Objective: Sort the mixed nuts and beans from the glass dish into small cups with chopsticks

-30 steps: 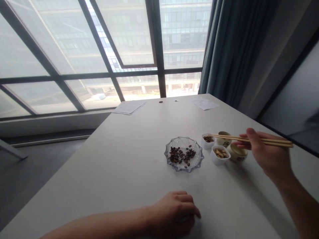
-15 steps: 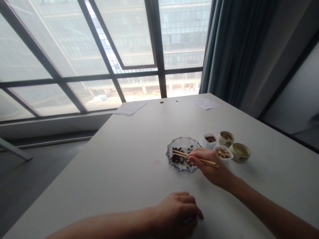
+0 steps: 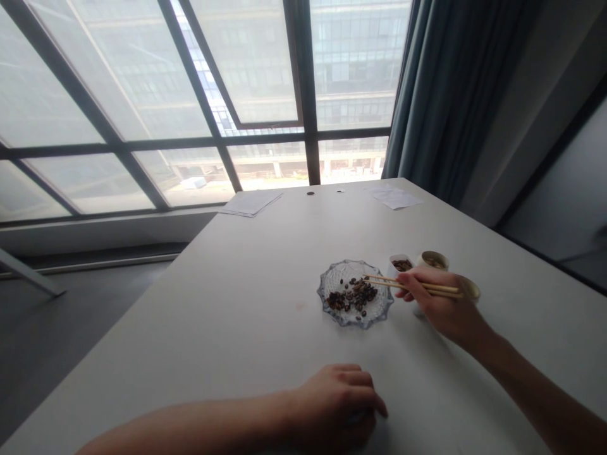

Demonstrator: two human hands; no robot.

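The right hand [image 3: 441, 306], right of centre, is closed round two chopsticks [image 3: 443, 289], their tips over the one glass plate [image 3: 337, 277] of dark seeds [image 3: 364, 293], too crowded to count, at centre frame. Beyond that hand, which partly blocks the view, are one white cup [image 3: 393, 269] and two cream pots [image 3: 435, 258]; the left hand [image 3: 339, 401], lower centre, rests curled on the white table [image 3: 227, 328], its grip hidden, while two lots of paper [image 3: 251, 203] lie at the table's far end, upper middle.

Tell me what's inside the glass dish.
Dark seeds lie in loose clusters inside the glass dish, chopsticks extending over it. Whatever lies beneath the clusters is covered, so unseen.
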